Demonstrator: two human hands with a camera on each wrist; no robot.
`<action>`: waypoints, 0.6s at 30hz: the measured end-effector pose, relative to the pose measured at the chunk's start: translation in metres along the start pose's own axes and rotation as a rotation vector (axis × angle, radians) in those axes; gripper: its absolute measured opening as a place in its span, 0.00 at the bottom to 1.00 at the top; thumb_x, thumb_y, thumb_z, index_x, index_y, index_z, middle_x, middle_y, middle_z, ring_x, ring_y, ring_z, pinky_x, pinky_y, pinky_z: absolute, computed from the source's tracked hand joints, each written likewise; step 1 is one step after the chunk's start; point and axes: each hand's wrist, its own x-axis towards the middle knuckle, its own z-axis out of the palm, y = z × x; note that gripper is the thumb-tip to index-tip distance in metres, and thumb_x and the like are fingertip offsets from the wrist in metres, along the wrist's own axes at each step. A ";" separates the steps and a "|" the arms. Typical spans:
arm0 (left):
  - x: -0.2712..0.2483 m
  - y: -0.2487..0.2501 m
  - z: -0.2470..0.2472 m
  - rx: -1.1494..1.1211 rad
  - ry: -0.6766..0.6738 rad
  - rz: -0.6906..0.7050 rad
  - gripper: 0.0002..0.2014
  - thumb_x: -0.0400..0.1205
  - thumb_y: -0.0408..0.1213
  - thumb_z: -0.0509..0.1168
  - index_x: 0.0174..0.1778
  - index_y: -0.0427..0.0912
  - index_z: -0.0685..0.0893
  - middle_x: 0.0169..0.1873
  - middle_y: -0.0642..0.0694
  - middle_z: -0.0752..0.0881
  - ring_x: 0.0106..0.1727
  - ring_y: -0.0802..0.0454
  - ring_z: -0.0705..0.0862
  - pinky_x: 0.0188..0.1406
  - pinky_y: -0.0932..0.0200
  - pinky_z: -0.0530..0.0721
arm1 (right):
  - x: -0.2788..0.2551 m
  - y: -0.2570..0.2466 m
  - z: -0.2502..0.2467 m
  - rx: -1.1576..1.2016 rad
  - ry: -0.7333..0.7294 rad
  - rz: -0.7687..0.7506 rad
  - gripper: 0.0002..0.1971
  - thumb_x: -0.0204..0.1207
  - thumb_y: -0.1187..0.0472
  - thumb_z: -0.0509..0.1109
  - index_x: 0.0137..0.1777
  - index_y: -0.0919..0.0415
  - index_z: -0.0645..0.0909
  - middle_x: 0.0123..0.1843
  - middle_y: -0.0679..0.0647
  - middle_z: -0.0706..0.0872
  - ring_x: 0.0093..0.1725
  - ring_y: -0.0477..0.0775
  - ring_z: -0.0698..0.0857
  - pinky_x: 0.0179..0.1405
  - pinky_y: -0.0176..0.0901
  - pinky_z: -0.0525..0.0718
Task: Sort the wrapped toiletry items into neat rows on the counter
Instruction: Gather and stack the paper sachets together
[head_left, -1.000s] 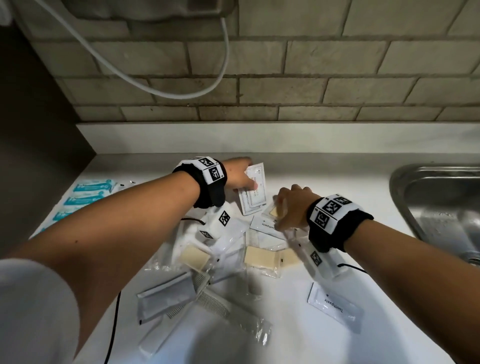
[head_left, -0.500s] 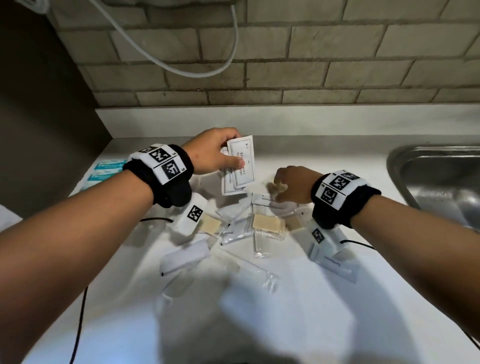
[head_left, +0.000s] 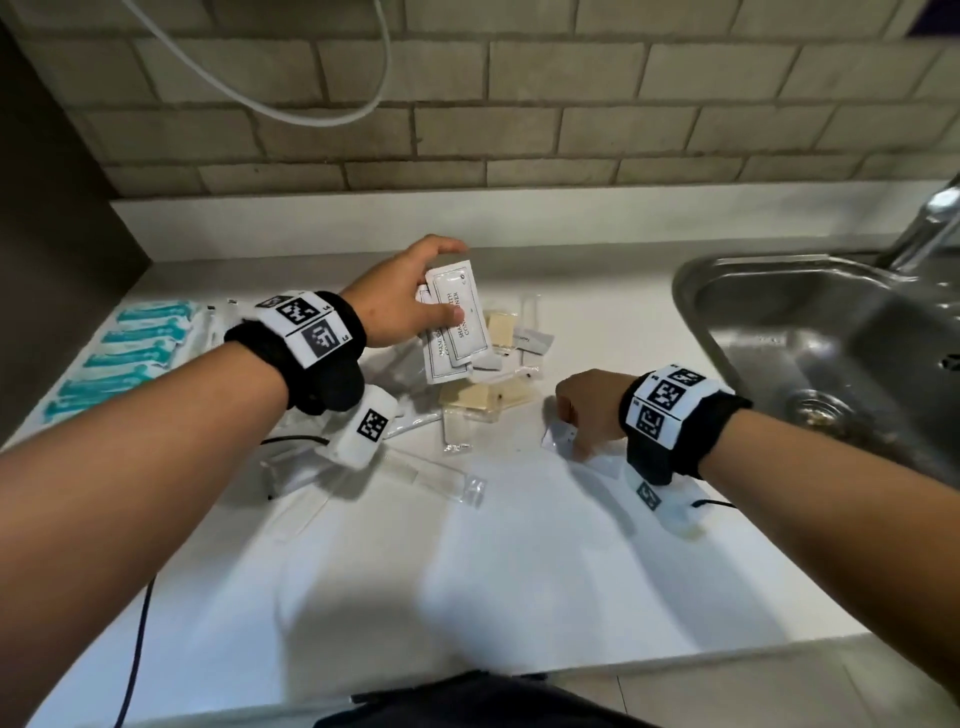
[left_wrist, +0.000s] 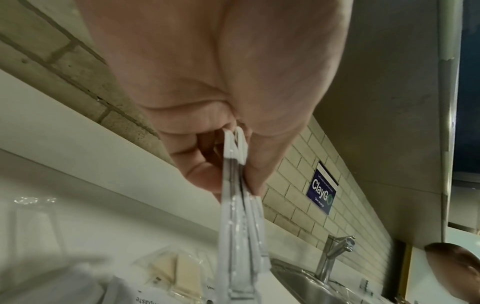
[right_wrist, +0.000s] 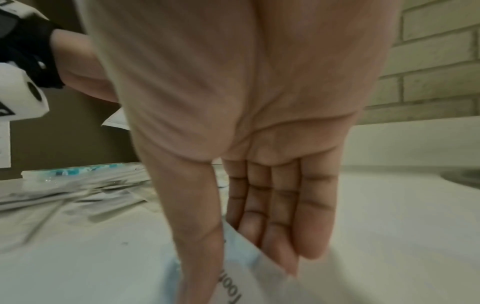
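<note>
My left hand (head_left: 447, 283) is raised above the pile and pinches two white shampoo sachets (head_left: 454, 325) between thumb and fingers; the left wrist view shows the shampoo sachets (left_wrist: 233, 205) edge-on in that pinch. My right hand (head_left: 576, 444) is low on the counter to the right of the pile. Its thumb and fingers pinch a white toothpaste sachet (right_wrist: 246, 273), which is mostly hidden under the hand in the head view. Wrapped soap bars (head_left: 485, 400) and small sachets (head_left: 535, 340) lie jumbled in the middle.
A row of teal toothbrush packs (head_left: 124, 353) lies at the far left. A clear comb pack (head_left: 436, 475) sits in front of the pile. The steel sink (head_left: 831, 338) and tap (head_left: 930, 223) are at the right. A black cable (head_left: 135, 649) runs off the white counter (head_left: 415, 597).
My right hand has left the pile and dropped toward the front right onto the toothpaste sachet. My left hand still holds the two shampoo sachets, raised a little.
</note>
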 end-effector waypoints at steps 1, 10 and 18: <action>0.000 0.000 0.000 0.007 0.015 0.004 0.33 0.77 0.31 0.73 0.76 0.51 0.67 0.53 0.40 0.87 0.51 0.45 0.88 0.47 0.50 0.87 | 0.000 -0.001 0.001 -0.011 -0.004 0.003 0.08 0.65 0.59 0.75 0.36 0.58 0.78 0.34 0.49 0.79 0.35 0.53 0.77 0.34 0.40 0.75; -0.018 -0.004 -0.022 0.050 0.118 0.000 0.31 0.79 0.29 0.71 0.77 0.50 0.71 0.56 0.49 0.84 0.53 0.50 0.85 0.50 0.57 0.82 | 0.008 -0.021 -0.031 0.131 0.191 -0.135 0.09 0.75 0.56 0.73 0.46 0.60 0.78 0.45 0.52 0.80 0.46 0.55 0.78 0.44 0.43 0.75; -0.051 -0.021 -0.057 0.108 0.213 -0.116 0.32 0.79 0.29 0.71 0.78 0.52 0.71 0.57 0.50 0.85 0.54 0.50 0.86 0.56 0.56 0.84 | 0.059 -0.060 -0.048 0.455 0.206 -0.166 0.27 0.66 0.59 0.83 0.61 0.61 0.75 0.45 0.61 0.91 0.34 0.56 0.85 0.43 0.48 0.86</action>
